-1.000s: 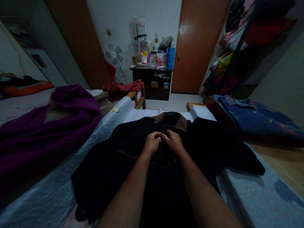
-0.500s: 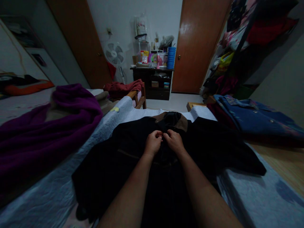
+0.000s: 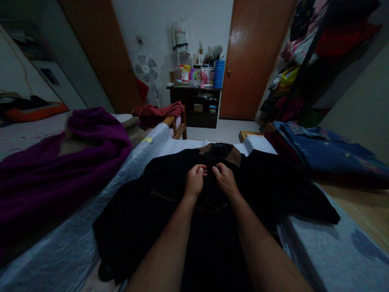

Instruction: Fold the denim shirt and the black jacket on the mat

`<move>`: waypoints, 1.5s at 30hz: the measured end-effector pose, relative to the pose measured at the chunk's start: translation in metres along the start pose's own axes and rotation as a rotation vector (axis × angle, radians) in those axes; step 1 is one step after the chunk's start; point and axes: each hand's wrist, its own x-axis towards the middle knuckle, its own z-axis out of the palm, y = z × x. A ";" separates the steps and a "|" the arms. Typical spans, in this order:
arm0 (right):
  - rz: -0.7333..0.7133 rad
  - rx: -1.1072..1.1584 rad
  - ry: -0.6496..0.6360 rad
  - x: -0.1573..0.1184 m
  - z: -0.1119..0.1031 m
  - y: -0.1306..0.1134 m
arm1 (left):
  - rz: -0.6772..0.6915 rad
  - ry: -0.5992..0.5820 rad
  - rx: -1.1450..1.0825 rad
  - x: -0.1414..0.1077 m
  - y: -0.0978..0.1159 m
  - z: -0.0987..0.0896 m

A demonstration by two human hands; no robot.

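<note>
Here, a person's left hand (image 3: pixel 195 181) and right hand (image 3: pixel 225 178) sit slightly apart at the front of a dark jacket (image 3: pixel 212 235), just below its brown collar (image 3: pixel 236 155). Both curl partly closed; whether either pinches fabric cannot be told. The jacket lies spread on a pale quilted cover (image 3: pixel 322 247), purple cloth (image 3: pixel 105 142) to the left.
</note>
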 end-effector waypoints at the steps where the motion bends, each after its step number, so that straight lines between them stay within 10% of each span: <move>1: -0.008 0.057 0.006 0.001 -0.001 0.002 | -0.001 0.007 -0.006 0.000 0.000 0.000; 13: 0.081 -0.251 -0.044 0.016 0.006 0.015 | 0.152 -0.035 0.111 -0.003 0.001 -0.004; 21: 0.144 -0.428 -0.016 0.074 -0.018 0.003 | 0.185 0.058 0.181 -0.003 0.006 -0.011; 33: 0.293 -0.686 -0.109 0.100 -0.025 0.039 | 0.302 -0.284 0.821 -0.019 -0.005 0.000; 38: 0.073 -0.663 -0.057 0.095 -0.022 0.007 | 0.311 -0.304 0.910 -0.021 -0.006 0.002; 45: -0.081 -0.527 -0.360 0.096 -0.011 -0.003 | 0.334 -0.316 0.995 -0.021 -0.007 0.003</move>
